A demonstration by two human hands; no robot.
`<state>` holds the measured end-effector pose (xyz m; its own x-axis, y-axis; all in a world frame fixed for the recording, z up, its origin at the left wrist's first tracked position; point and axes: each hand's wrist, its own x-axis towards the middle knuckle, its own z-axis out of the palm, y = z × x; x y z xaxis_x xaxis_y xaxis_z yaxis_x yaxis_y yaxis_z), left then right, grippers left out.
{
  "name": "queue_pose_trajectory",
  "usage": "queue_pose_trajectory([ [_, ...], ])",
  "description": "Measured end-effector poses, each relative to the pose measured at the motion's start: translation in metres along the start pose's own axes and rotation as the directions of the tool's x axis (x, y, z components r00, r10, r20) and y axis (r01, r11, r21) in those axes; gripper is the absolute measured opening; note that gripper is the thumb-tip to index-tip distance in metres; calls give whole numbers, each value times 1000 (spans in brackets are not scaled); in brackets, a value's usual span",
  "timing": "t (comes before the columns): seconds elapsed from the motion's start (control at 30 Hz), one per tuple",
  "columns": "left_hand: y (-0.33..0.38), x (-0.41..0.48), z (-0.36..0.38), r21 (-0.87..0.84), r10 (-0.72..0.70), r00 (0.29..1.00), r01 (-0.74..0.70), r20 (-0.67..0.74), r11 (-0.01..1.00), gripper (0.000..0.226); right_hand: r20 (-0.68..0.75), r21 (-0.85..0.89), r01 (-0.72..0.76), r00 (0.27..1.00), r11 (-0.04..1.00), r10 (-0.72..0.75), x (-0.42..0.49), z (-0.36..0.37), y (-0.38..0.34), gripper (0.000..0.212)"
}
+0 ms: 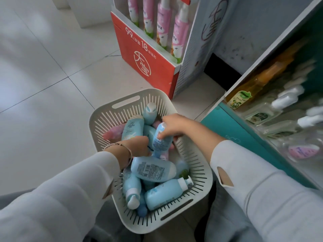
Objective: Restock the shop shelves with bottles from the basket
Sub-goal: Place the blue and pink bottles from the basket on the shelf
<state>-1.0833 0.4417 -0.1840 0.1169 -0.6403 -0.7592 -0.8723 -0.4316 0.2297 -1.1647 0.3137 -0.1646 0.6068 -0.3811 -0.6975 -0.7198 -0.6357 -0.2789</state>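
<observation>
A pale slotted plastic basket (120, 102) stands on the tiled floor, filled with several light blue bottles and a few pink ones. My right hand (172, 125) grips one light blue bottle (160, 138), holding it tilted above the pile. My left hand (138, 147), with a bangle on the wrist, reaches into the basket beside that bottle; its fingers are hidden among the bottles. A large blue bottle (153, 169) lies label-up just below both hands. The shop shelf (232, 126) with a teal front is at the right, holding clear and amber bottles.
A red cardboard display box (139, 53) with tall pink spray bottles stands on the floor behind the basket. A grey-white panel (197, 41) stands beside it. Light floor tiles stretch to the left.
</observation>
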Motion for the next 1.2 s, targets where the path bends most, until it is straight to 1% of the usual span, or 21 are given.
queue_pose_trajectory([
  [0.03, -5, -5, -5, -42, -15, 998, 13, -53, 999, 43, -3, 120, -14, 1000, 993, 14, -5, -6, 3, 36],
  [0.1, -12, -20, -17, -116, -44, 991, 30, -128, 993, 44, 20, 401, -19, 1000, 916, 12, -14, -14, 7, 33],
  [0.13, -15, -27, -23, -134, -51, 983, 27, -175, 991, 48, 37, 499, -23, 999, 866, 5, -19, -17, 7, 28],
  [0.2, -16, -39, -33, -181, -37, 969, -8, -243, 983, 52, 49, 631, -28, 999, 775, -3, -28, -20, 5, 19],
  [0.3, -9, -59, -49, -235, -32, 941, -51, -338, 971, 53, 57, 750, -64, 998, 659, 32, -43, -25, 3, 20],
  [0.4, 3, -81, -63, -228, 9, 888, -128, -459, 965, 58, 74, 838, -132, 989, 529, 131, -63, -31, 5, 30],
  [0.47, 13, -94, -73, -205, 55, 852, -187, -521, 961, 55, 72, 890, -147, 980, 433, 185, -77, -34, 6, 33],
  [0.53, 27, -108, -82, -222, 69, 824, -231, -562, 947, 47, 70, 916, -147, 974, 372, 214, -90, -35, 8, 33],
  [0.6, 40, -121, -90, -174, 107, 767, -275, -633, 945, 36, 69, 922, -147, 973, 359, 221, -102, -33, 8, 32],
  [0.63, 46, -125, -93, -135, 137, 736, -297, -663, 945, 30, 65, 921, -141, 975, 364, 212, -107, -32, 8, 29],
  [0.7, 56, -132, -97, -99, 174, 698, -332, -695, 938, 22, 58, 911, -118, 985, 396, 161, -119, -32, 5, 25],
  [0.77, 63, -136, -101, -87, 172, 692, -322, -701, 943, 24, 50, 875, -82, 996, 477, 78, -132, -34, 2, 28],
  [0.83, 66, -137, -103, -76, 142, 689, -276, -711, 958, 24, 21, 804, -4, 1000, 595, -21, -142, -39, -1, 29],
  [0.87, 67, -137, -104, -81, 120, 684, -254, -719, 964, 24, 2, 763, 37, 998, 645, -60, -146, -42, -3, 35],
  [0.93, 70, -134, -105, -107, 72, 663, -225, -745, 968, 26, -60, 677, 123, 992, 725, -112, -150, -44, -8, 44],
  [0.97, 72, -132, -107, -129, 48, 651, -221, -757, 967, 28, -118, 645, 176, 984, 744, -130, -149, -43, -9, 45],
  [1.0, 75, -129, -108, -158, 27, 645, -227, -764, 961, 30, -182, 628, 227, 973, 744, -144, -147, -42, -8, 43],
  [1.07, 78, -122, -110, -229, -5, 649, -262, -761, 937, 33, -265, 668, 295, 952, 683, -152, -141, -39, -3, 40],
  [1.17, 79, -111, -111, -305, 20, 687, -348, -726, 887, 36, -248, 804, 287, 958, 521, -146, -129, -30, 9, 43],
  [1.2, 78, -107, -110, -327, 31, 707, -365, -707, 872, 39, -231, 831, 276, 961, 483, -151, -123, -27, 12, 44],
])
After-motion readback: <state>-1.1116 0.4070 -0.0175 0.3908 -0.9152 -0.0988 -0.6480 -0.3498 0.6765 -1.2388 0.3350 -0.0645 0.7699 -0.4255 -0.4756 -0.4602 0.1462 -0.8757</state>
